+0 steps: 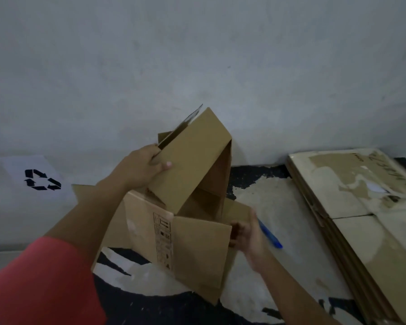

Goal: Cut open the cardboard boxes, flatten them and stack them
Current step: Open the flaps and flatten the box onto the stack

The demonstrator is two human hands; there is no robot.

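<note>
- While the cardboard box (pixel 174 221) is sitting opened-out in the middle of the view on the floor (pixel 279 207), both hands are gripping it from opposite sides.
- The left hand (pixel 142 168) is reaching in from the left and clamping the upper flap (pixel 192 158); its fingers (pixel 163 164) are lying closed over the flap's outer face, with the thumb tucked behind the edge.
- That flap is standing tilted up and away, forming a raised roof-like panel over the box's hollow inside.
- The right hand (pixel 247 233) is holding the box's near right edge, fingers curled shut around the cardboard, just beside the front panel with the printed handling symbols (pixel 163 240).
- A blue pen-like tool (pixel 270 234) is sticking out past the right hand; whether the hand is holding it or it is lying on the floor behind, I cannot tell.
- A stack of flattened cardboard (pixel 361 219) is lying well apart to the right, its top sheet showing torn, pale patches.
- A white sheet with a black recycling symbol (pixel 41 180) is showing at the left, at the foot of the grey wall (pixel 197 55).
- The floor is looking patchy, black and pale, under and around the box.
- A red sleeve (pixel 38 285) is filling the lower left corner.
</note>
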